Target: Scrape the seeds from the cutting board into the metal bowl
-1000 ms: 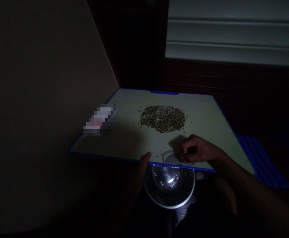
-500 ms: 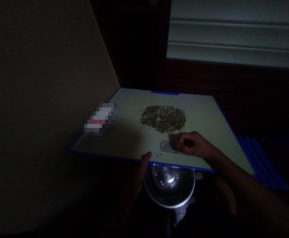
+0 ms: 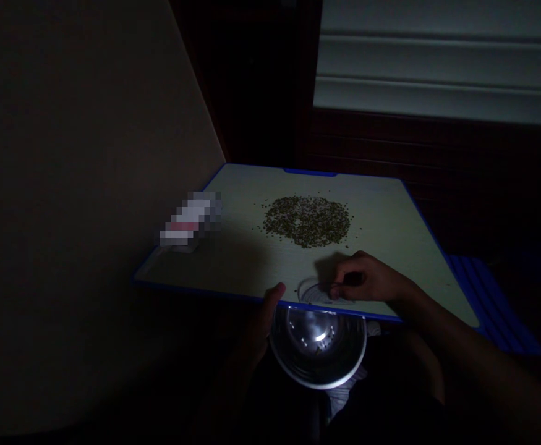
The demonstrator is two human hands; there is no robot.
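Note:
My right hand (image 3: 360, 277) pinches a clear half-round plastic piece with fine curved lines, seemingly a protractor (image 3: 315, 292). Its flat side lies along the near edge of a pale board with a blue rim (image 3: 224, 262). Farther back on the board spreads a patch of small dark greenish seeds or beans (image 3: 307, 220). My left hand (image 3: 263, 318) has its thumb over the board's near edge; its other fingers are hidden below. Right beside it, under that edge, a shiny metal bowl (image 3: 319, 371) holds a few small grains.
A blurred-out white and red packet (image 3: 187, 225) rests at the board's left side. A wall (image 3: 89, 154) rises on the left. Blue striped material (image 3: 488, 303) shows beyond the right edge. My legs are below the board, in deep shadow.
My right hand has drawn the protractor toward me, up to the near edge. The loose grains there have mostly gone from sight. My left hand stays where it was.

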